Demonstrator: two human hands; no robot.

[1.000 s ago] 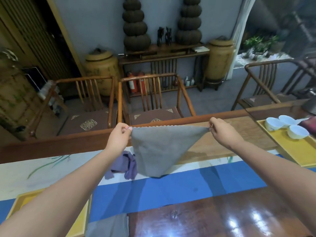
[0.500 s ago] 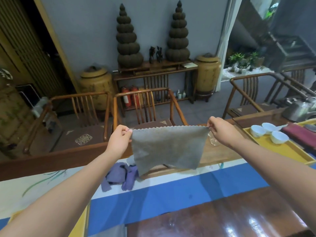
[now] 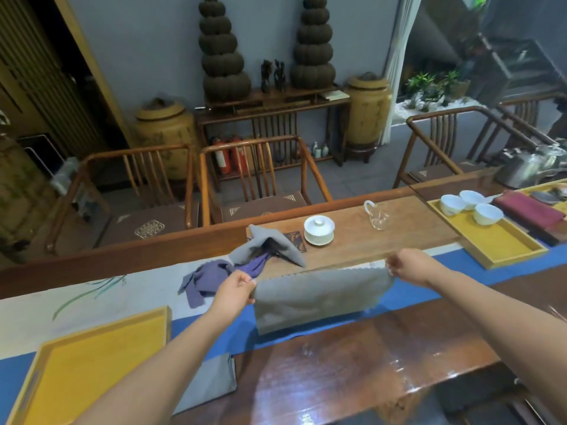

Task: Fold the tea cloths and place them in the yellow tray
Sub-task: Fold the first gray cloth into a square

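A grey tea cloth (image 3: 316,297) is stretched flat between my hands, its lower edge reaching the blue runner. My left hand (image 3: 234,289) pinches its upper left corner and my right hand (image 3: 406,266) pinches its upper right corner. Behind it lie a crumpled purple cloth (image 3: 208,279) and another grey cloth (image 3: 267,243) bunched on the wooden board. A folded grey cloth (image 3: 208,383) lies near the table's front, partly under my left forearm. The empty yellow tray (image 3: 101,351) sits at the lower left.
A white lidded cup (image 3: 319,230) and a glass pitcher (image 3: 377,214) stand on the wooden board. A second yellow tray (image 3: 506,243) at the right holds three white cups. A kettle (image 3: 527,168) stands far right. Wooden chairs line the far side.
Both hands have lowered the stretched grey cloth toward the table, and it now hangs just above the runner. The view has tilted down, showing the lidded cup, the pitcher and the left tray.
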